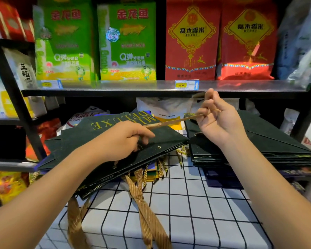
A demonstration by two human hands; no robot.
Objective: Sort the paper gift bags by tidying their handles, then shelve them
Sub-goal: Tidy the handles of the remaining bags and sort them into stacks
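Gold ribbon handle stretched taut between two hands above a dark green gift bag, which tops a pile on a grid-patterned tablecloth. Left hand pinches one end; right hand curls its fingers round the other. Second stack of bags lies just right, below shelved rice packs.

grid-cloth table | left bag pile | right bag stack

Two bare forearms, no sleeves, left hand, right hand
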